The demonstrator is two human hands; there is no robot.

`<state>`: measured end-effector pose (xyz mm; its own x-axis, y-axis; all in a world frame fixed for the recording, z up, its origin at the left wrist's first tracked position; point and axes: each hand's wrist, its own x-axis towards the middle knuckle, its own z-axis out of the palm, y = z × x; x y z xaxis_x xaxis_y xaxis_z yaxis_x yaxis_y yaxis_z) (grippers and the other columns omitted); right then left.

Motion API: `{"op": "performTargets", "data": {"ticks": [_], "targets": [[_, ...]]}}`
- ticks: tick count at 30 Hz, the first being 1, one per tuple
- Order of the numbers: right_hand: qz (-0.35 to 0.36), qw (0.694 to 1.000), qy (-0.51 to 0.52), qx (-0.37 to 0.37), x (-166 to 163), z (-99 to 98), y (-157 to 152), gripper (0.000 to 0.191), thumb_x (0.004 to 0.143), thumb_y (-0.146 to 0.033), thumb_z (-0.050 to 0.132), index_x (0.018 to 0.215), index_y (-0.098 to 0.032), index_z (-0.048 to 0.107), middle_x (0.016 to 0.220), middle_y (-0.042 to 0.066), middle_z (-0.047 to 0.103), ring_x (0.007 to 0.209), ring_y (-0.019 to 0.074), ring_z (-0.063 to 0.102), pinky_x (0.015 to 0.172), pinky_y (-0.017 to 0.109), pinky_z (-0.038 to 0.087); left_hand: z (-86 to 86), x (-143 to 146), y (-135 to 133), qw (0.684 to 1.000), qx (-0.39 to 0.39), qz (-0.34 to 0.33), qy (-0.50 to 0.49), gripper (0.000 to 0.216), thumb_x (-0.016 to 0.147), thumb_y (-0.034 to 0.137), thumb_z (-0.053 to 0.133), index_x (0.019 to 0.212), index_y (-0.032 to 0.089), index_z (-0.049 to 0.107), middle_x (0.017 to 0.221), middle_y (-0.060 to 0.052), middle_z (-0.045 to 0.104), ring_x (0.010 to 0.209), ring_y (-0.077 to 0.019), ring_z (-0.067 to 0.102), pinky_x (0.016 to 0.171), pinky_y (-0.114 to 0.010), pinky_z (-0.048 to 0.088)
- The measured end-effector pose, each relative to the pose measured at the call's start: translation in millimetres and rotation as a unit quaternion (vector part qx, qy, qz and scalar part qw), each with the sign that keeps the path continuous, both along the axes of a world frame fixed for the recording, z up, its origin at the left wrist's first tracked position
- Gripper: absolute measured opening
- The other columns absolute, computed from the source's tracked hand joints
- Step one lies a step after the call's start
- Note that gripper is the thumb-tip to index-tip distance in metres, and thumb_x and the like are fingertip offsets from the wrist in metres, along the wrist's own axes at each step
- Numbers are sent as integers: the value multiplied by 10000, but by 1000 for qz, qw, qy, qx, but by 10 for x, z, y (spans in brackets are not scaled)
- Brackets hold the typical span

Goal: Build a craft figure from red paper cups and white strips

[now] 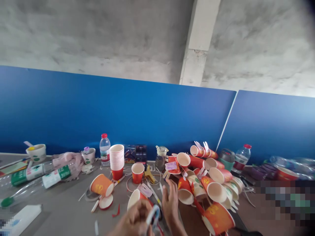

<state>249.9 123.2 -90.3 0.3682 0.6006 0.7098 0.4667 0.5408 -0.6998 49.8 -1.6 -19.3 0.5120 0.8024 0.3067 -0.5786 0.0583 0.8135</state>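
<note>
My left hand (134,219) is closed low in the view around scissors with light blue handles (153,216), just in front of a tipped paper cup (135,197). My right hand (170,203) is beside it with fingers stretched up and apart, holding nothing, close to a heap of red and orange paper cups (209,186). Paper strips and cut pieces lie around both hands.
A stack of cups (116,160), an upright red cup (137,172) and a tipped orange cup (101,185) stand on the grey table (61,209). Water bottles (105,149) line the blue partition (123,108). Lying bottles (36,178) are at left.
</note>
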Motion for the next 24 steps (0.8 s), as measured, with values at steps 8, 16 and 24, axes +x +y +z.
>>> {"op": "performTargets", "data": {"ticks": [8, 16, 24], "targets": [[51, 997, 54, 36, -95, 355, -235, 756, 1303, -903, 477, 1229, -273, 888, 1204, 153, 861, 1146, 363, 827, 1026, 548, 699, 228, -336, 87, 980, -135, 132, -68, 412, 862, 324, 1190, 1179, 244, 939, 858, 74, 667, 535, -5, 264, 606, -205, 451], [234, 969, 79, 30, -191, 766, -674, 661, 1301, -832, 620, 1083, -286, 921, 1006, 104, 863, 920, 303, 805, 859, 410, 695, 180, -290, 185, 969, -139, 167, -121, 485, 786, 434, 1255, 1058, 236, 906, 741, 107, 541, 549, -38, 254, 559, -208, 382], [492, 858, 53, -139, -275, 1223, -998, 817, 1102, -1037, 782, 1071, -242, 966, 918, 108, 843, 835, 281, 756, 848, 398, 658, 264, -359, 169, 962, -114, 171, -178, 437, 917, 384, 1214, 1125, 218, 866, 714, 145, 457, 578, -62, 231, 626, -196, 416]]}}
